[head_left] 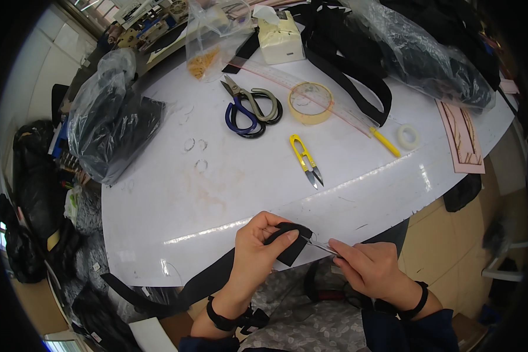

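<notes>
My left hand (254, 249) pinches the folded end of a black fabric strap (208, 280) just over the table's near edge. The rest of the strap runs down to the left, below my wrist. In the fingers of my right hand (372, 267) is a slim silver metal tool (324, 249), whose exact kind is too small to make out. Its tip meets the black fabric beside my left thumb. Beyond my hands lie yellow thread snips (303, 157), blades toward me, touched by neither hand.
On the white table (158, 205) lie scissors (249, 111), a yellowish tape roll (311, 116), a clear ruler (340, 111), a yellow-handled tool (385, 142) and a small white roll (408, 136). Plastic bags of black material (114, 117) and a tissue pack (280, 41) stand farther back.
</notes>
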Demonstrator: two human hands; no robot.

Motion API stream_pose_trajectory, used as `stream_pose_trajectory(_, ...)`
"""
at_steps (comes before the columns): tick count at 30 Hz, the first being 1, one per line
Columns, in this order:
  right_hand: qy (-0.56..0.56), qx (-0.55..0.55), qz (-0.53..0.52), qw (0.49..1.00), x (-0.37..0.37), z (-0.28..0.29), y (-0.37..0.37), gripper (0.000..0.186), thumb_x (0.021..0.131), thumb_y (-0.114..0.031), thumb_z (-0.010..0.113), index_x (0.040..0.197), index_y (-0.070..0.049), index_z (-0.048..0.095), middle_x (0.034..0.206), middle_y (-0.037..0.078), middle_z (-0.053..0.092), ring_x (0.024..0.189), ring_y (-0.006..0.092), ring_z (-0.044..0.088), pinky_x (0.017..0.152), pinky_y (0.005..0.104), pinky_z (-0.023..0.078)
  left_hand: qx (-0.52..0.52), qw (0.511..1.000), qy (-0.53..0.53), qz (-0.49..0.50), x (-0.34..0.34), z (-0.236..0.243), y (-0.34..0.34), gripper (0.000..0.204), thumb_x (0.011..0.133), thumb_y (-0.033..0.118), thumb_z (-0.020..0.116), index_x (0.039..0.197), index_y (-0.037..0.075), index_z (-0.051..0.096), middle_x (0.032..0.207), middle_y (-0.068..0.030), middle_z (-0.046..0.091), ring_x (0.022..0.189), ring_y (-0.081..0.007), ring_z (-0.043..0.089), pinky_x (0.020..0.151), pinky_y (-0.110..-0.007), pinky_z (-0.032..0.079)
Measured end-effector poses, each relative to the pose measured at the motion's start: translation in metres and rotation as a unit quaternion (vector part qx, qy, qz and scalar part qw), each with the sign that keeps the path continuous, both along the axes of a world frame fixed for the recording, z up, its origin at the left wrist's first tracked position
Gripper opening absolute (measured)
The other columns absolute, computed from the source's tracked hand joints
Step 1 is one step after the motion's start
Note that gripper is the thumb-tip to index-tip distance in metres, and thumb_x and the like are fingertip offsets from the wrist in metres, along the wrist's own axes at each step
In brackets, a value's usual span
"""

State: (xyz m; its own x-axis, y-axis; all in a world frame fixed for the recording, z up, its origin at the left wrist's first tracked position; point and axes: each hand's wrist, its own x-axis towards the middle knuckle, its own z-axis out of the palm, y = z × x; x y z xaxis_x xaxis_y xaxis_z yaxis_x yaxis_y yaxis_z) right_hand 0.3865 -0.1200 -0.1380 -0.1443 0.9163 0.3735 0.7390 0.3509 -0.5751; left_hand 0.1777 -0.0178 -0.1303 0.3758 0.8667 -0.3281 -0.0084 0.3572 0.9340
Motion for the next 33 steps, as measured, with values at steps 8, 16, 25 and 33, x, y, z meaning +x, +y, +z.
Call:
stream_pose_trajectory(8, 0.2, -0.039, -0.021, 0.979, -0.033, 0.011, 0.049, 0.017, 0.084, -0.014, 0.072, 0.097, -0.006, 0.064, 0.069, 0.006, 0.062, 0.053, 0.022, 0.06, 0.046, 0.0325, 0.042, 0.068, 0.997, 0.016, -0.013, 0.002, -0.009, -0.002, 0.016, 0.087, -0.005, 0.068, 0.101, -0.004, 0.062, 0.092, -0.0085, 0.071, 0.086, -0.0117, 0.067, 0.078, -0.023, 0.054)
stream_pose_trajectory(16, 0.142, -0.117, 0.05, 0.982, -0.02, 0.022, 0.074, 0.01, 0.086, -0.014, 0.067, 0.089, -0.006, 0.062, 0.071, 0.01, 0.063, 0.062, 0.0303, 0.063, 0.053, 0.0386, 0.046, 0.118, 0.991, 0.062, -0.016, 0.005, -0.008, -0.007, 0.021, 0.085, -0.004, 0.07, 0.104, -0.004, 0.062, 0.097, -0.0083, 0.072, 0.094, -0.014, 0.069, 0.085, -0.027, 0.053)
stream_pose_trajectory(25, 0.296, -0.229, 0.012, 0.927, -0.026, 0.015, 0.071, 0.013, 0.087, -0.013, 0.068, 0.089, -0.001, 0.064, 0.064, 0.008, 0.059, 0.053, 0.0137, 0.052, 0.052, 0.0285, 0.042, 0.115, 0.989, 0.091, 0.018, 0.006, -0.007, -0.015, 0.022, 0.086, -0.003, 0.071, 0.103, -0.002, 0.057, 0.092, -0.0074, 0.07, 0.085, -0.0091, 0.065, 0.077, -0.023, 0.051)
stream_pose_trajectory(33, 0.361, -0.244, -0.01, 0.9, -0.025, 0.009, 0.07, 0.015, 0.088, -0.014, 0.069, 0.087, 0.0, 0.064, 0.061, 0.004, 0.057, 0.055, 0.0065, 0.047, 0.051, 0.025, 0.038, 0.232, 0.944, 0.232, -0.035, 0.006, 0.013, -0.013, 0.009, 0.089, 0.009, 0.072, 0.093, 0.002, 0.067, 0.086, -0.0081, 0.066, 0.066, -0.012, 0.059, 0.059, -0.024, 0.045)
